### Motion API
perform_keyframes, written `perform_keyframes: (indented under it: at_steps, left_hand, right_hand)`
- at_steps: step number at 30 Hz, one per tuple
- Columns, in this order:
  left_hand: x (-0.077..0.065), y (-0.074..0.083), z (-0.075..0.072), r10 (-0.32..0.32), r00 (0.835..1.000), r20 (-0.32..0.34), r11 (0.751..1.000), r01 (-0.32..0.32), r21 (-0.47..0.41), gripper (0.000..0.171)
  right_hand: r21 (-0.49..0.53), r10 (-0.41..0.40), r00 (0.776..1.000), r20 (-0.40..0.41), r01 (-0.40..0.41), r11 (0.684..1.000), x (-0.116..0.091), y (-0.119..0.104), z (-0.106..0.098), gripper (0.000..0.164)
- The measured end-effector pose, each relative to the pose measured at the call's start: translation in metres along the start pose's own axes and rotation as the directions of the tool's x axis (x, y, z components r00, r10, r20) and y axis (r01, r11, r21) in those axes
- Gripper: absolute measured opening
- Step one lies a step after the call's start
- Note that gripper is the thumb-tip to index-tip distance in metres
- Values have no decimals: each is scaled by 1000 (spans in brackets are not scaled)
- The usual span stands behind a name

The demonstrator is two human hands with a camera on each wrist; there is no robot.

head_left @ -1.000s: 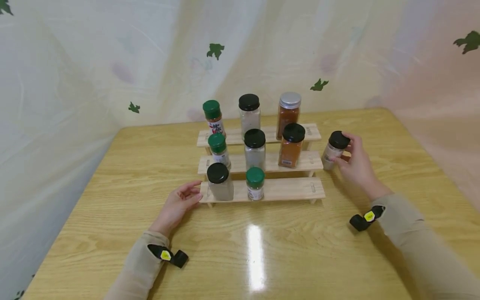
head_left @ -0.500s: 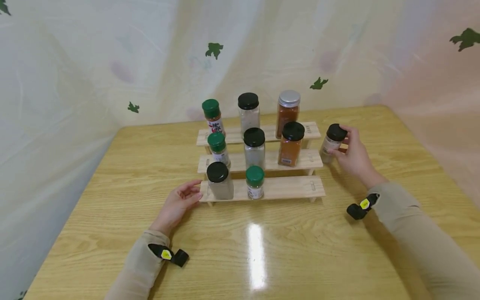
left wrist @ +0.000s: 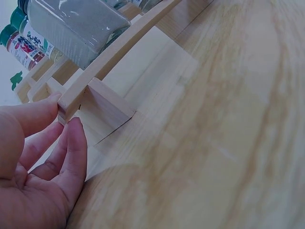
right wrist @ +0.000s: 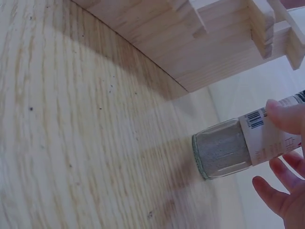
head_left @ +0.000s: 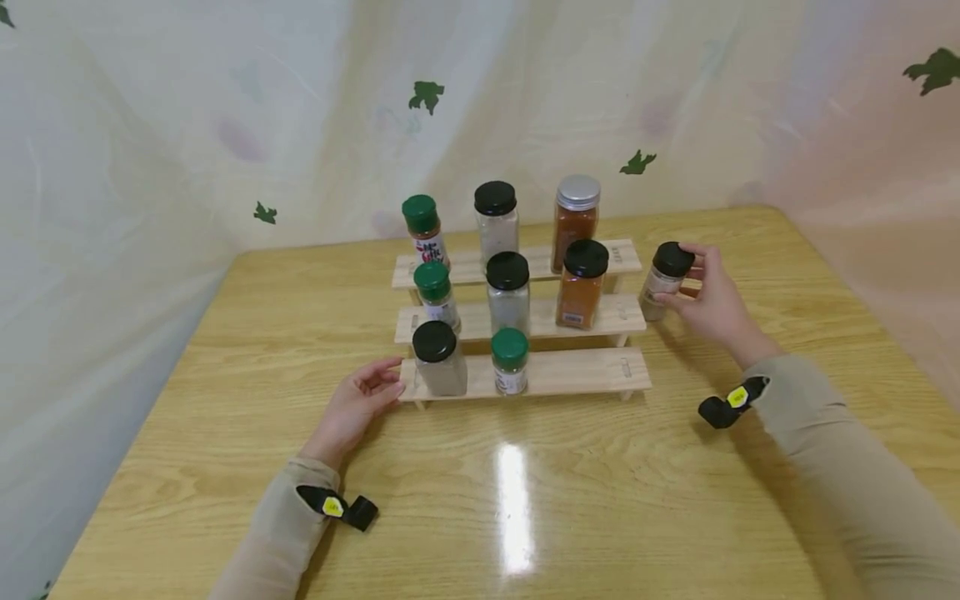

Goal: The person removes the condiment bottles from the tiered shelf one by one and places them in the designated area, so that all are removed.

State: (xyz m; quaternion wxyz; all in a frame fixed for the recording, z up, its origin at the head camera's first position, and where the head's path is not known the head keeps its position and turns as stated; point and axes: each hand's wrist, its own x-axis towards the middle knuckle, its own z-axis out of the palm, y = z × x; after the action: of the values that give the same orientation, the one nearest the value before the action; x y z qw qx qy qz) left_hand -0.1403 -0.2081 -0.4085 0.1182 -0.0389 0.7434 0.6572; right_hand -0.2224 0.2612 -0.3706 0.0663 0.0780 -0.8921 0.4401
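At the right end of a three-step wooden spice rack (head_left: 577,373), my right hand (head_left: 714,310) holds a spice jar (head_left: 663,285) with a black lid. Grey powder and a barcode label show on that jar (right wrist: 224,149) in the right wrist view; its base looks raised a little off the table. My left hand (head_left: 358,410) pinches the left end of the lowest step, thumb above and fingers below, as the left wrist view shows. Nearest to it on that step stands a black-lidded jar (head_left: 441,362), with a green-lidded jar (head_left: 511,367) to its right.
The middle step carries a green-lidded jar (head_left: 437,296), a black-lidded clear jar (head_left: 508,296) and an orange spice jar (head_left: 580,287). Three more jars stand on the top step, one with a silver lid (head_left: 577,193). A pale curtain (head_left: 330,125) hangs behind the wooden table (head_left: 300,317).
My right hand has moved slightly away from me, toward the back of the table, with the spice jar. The left hand has kept its hold on the rack's end.
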Motion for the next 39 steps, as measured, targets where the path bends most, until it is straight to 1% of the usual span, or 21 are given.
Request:
perform_keyframes:
  at_steps: [3, 5, 7, 9, 14, 18, 23, 25, 27, 29, 31, 32, 33, 35, 37, 39]
  left_hand:
    - [-1, 1, 0, -1, 1000, -4, 1000, 1, 5, 47]
    - [-2, 1, 0, -3, 1000, -4, 1000, 3, 8, 47]
    - [-2, 1, 0, -6, 1000, -2, 1000, 6, 8, 47]
    - [-2, 0, 0, -5, 1000, 0, 1000, 5, 5, 47]
    - [-2, 0, 0, -8, 1000, 2, 1000, 8, 5, 47]
    - [-2, 0, 0, -11, 1000, -1, 1000, 11, 6, 47]
    - [-2, 0, 0, -3, 1000, 1, 1000, 3, -5, 47]
    - [-2, 0, 0, -4, 1000, 1, 1000, 4, -1, 47]
    - [-2, 0, 0, -7, 1000, 2, 1000, 7, 7, 47]
    - [-2, -1, 0, -10, 1000, 0, 1000, 10, 9, 47]
    - [-2, -1, 1, -11, 1000, -2, 1000, 11, 6, 47]
    - [-1, -1, 1, -9, 1000, -3, 1000, 9, 0, 47]
    - [-1, -2, 1, -3, 1000, -1, 1000, 3, -5, 47]
    - [-1, -1, 2, 3, 1000, -2, 1000, -3, -20, 47]
    - [-1, -1, 2, 6, 1000, -4, 1000, -6, -24, 48]
    - [-1, -1, 2, 9, 1000, -3, 1000, -9, -19, 47]
  right_hand:
    - [24, 12, 999, 32, -13, 1000, 2, -2, -4, 80]
    - [34, 3, 1000, 17, -3, 999, 0, -4, -5, 82]
    - [42, -10, 1000, -17, 11, 999, -4, -9, -6, 82]
    - [55, -24, 997, -72, 28, 998, -8, -15, -6, 82]
    - [94, -21, 980, -195, 40, 995, -16, -27, -7, 74]
    - [138, -29, 974, -226, 61, 989, -23, -36, -10, 66]
    - [186, -84, 969, -232, 129, 974, -32, -45, -12, 62]
    - [224, -117, 961, -250, 175, 959, -37, -48, -11, 57]
    - [279, -157, 947, -280, 236, 931, -41, -51, -8, 54]
    - [350, -196, 930, -311, 304, 886, -46, -55, -5, 51]
    - [413, -243, 909, -339, 376, 829, -50, -60, -1, 50]
    - [427, -268, 900, -344, 404, 809, -52, -63, 1, 50]
    - [431, -290, 893, -344, 425, 796, -53, -65, 2, 50]
    - [426, -338, 880, -335, 461, 778, -57, -71, 6, 48]
    - [400, -376, 873, -312, 480, 781, -60, -78, 10, 46]
    - [367, -402, 871, -282, 485, 794, -64, -84, 13, 46]
